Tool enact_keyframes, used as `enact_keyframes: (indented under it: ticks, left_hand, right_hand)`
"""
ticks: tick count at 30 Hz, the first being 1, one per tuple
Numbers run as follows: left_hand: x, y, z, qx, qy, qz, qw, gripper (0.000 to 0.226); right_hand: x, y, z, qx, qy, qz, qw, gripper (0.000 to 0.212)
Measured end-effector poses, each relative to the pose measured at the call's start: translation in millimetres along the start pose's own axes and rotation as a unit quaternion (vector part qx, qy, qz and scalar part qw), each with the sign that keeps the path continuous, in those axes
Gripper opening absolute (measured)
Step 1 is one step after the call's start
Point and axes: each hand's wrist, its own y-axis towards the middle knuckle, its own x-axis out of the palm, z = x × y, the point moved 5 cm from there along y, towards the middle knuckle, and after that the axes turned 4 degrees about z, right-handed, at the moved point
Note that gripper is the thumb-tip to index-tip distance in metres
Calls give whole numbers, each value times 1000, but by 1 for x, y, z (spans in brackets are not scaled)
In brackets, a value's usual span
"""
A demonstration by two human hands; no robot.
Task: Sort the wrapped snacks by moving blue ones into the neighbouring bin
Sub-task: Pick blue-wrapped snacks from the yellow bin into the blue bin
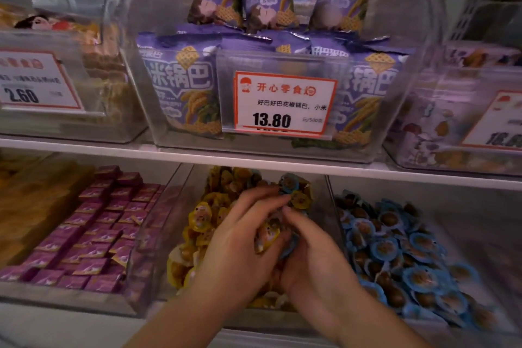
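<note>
L to R on the lower shelf: purple packs bin (93, 234), then yellow snacks bin (180, 195), then blue snacks bin (452, 200) at R. Both hands sit together in the yellow bin: left hand (240, 237) curled on a yellow snack (267, 236), right hand (313, 257) pinching a blue snack (291, 247). Target bin lies just R of the right hand, so that hand is nearer. Another blue snack (288, 182) sits by the back wall.

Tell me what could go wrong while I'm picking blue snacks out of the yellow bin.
1. Both hands, left hand and right hand, dig in the yellow bin; a yellow snack sits between them and might ride along into the blue bin.
2. A blue snack at the back could get overlooked.
</note>
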Motion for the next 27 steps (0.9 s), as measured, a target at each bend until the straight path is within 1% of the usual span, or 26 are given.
enact_keyframes:
  ticks: [1, 3, 5, 6, 8, 10, 11, 12, 13, 14, 15, 16, 18, 19, 21, 24, 27]
  left_hand:
    - [5, 1, 2, -2, -15, -12, 1000, 52]
    - [11, 4, 2, -25, -47, -45, 998, 60]
    - [13, 7, 0, -51, -66, -72, 994, 59]
    - [13, 8, -1, -51, -62, -82, 993, 57]
    - [9, 11, -1, -17, -40, -97, 994, 48]
    - [4, 14, -6, 18, -18, -93, 995, 37]
    - [2, 17, -11, 16, -9, -84, 996, 36]
    - [2, 20, -17, 3, 10, -67, 998, 38]
    - [5, 24, -24, -7, 52, -47, 998, 39]
    - [11, 28, -30, -9, 120, -39, 992, 41]
    - [23, 32, -36, -7, 199, -57, 978, 42]
    - [38, 34, -43, -14, 260, -103, 960, 43]
    - [68, 30, -61, -45, 312, -206, 926, 52]
    - [78, 26, -69, -51, 325, -242, 913, 55]
    - [85, 23, -79, -48, 340, -271, 899, 54]
    - [84, 25, -78, -36, 296, -264, 917, 41]
    - [78, 27, -71, -40, 258, -234, 937, 24]
  right_hand:
    - [-3, -3, -5, -17, -6, 2, 1000, 23]
    - [-13, -9, -17, -67, -56, 35, 996, 14]
    - [-21, -16, -28, -103, -128, 65, 984, 11]
    - [-25, -19, -33, -127, -182, 75, 972, 9]
    - [-31, -29, -47, -194, -297, 92, 930, 8]
    - [-36, -38, -64, -264, -344, 109, 895, 5]
    - [-41, -40, -73, -286, -348, 118, 885, 7]
    - [-47, -41, -81, -293, -343, 131, 883, 9]
    - [-53, -40, -87, -288, -325, 143, 889, 11]
    - [-60, -39, -92, -274, -305, 153, 899, 12]
    - [-66, -37, -95, -261, -290, 161, 907, 12]
    - [-72, -36, -96, -247, -286, 167, 911, 12]
    - [-82, -34, -96, -220, -283, 168, 918, 11]
    - [-85, -33, -95, -209, -277, 163, 923, 11]
    - [-89, -29, -93, -193, -270, 152, 931, 15]
    - [-96, -24, -95, -179, -268, 152, 934, 22]
    - [-98, -18, -95, -182, -274, 152, 932, 16]
